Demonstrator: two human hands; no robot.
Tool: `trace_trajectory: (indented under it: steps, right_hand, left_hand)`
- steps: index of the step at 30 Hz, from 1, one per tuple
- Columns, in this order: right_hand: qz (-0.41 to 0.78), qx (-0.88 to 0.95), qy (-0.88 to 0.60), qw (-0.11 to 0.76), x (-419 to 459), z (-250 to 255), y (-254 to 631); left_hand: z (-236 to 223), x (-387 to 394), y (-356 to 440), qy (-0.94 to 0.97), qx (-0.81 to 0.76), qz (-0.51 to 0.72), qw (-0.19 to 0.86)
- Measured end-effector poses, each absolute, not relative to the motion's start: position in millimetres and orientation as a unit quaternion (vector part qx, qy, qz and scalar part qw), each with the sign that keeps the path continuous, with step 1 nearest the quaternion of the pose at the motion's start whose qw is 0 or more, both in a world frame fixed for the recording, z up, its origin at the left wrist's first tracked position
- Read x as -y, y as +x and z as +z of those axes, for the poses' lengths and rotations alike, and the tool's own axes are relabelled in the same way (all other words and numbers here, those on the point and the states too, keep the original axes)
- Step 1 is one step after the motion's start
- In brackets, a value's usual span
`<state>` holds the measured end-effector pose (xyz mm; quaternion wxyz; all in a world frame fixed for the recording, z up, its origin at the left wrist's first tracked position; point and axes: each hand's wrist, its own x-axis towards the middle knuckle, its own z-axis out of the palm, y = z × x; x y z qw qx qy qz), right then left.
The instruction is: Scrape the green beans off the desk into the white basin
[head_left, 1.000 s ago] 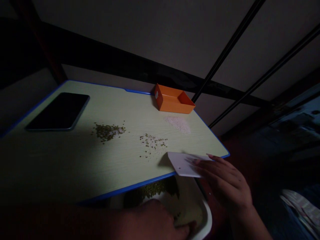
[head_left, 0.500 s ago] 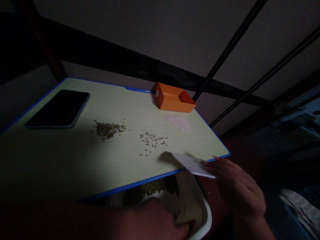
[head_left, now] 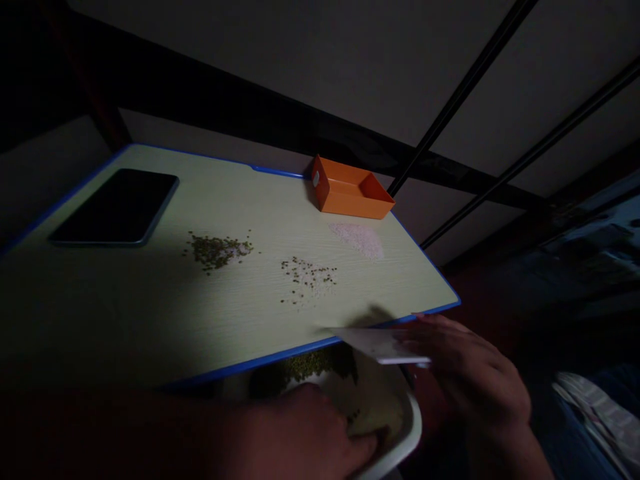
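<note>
My right hand (head_left: 465, 367) is closed on a thin white card (head_left: 380, 343), held at the table's near edge; it is slightly blurred. Below that edge, my left hand (head_left: 315, 433) is closed at the near side of a white container (head_left: 413, 420), one finger or thumb lying along its inside; its other fingers are hidden. Green grains (head_left: 310, 363) lie in the container. On the table, a heap of mostly green grains (head_left: 220, 252) lies left of a mixed scatter of green and white grains (head_left: 310, 277). A patch of white grains (head_left: 357, 239) lies farther right.
The pale table (head_left: 240, 313) has a blue rim. An orange open box (head_left: 353, 200) stands at its back right, and a dark tablet (head_left: 117, 207) lies at the left. A panelled wall (head_left: 300, 67) rises behind. Striped fabric (head_left: 600, 407) shows at lower right.
My right hand has brought the card down and toward me, from over the tabletop to the near edge. The left hand and the grain piles look much the same.
</note>
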<state>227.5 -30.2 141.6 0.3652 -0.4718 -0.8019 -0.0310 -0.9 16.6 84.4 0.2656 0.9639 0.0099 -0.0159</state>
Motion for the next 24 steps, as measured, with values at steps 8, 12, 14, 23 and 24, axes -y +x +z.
trace_trajectory:
  steps: [8,12,14,23,24]
  right_hand:
    - [0.009,0.715,-0.563,0.413,11,151,232]
    - [0.163,0.677,-0.594,0.402,-17,156,227]
    - [0.207,0.656,-0.611,0.393,-29,158,225]
    - [0.181,0.674,-0.592,0.404,-11,163,222]
    - [0.134,0.684,-0.593,0.403,-2,163,219]
  left_hand:
    - [103,-21,0,0.968,-0.013,-0.074,0.24]
    - [103,-23,0,0.963,-0.013,-0.076,0.257]
    - [103,-23,0,0.963,-0.012,-0.067,0.26]
    - [101,-22,-2,0.963,-0.005,-0.049,0.263]
    - [101,-21,-1,0.964,-0.005,-0.052,0.261]
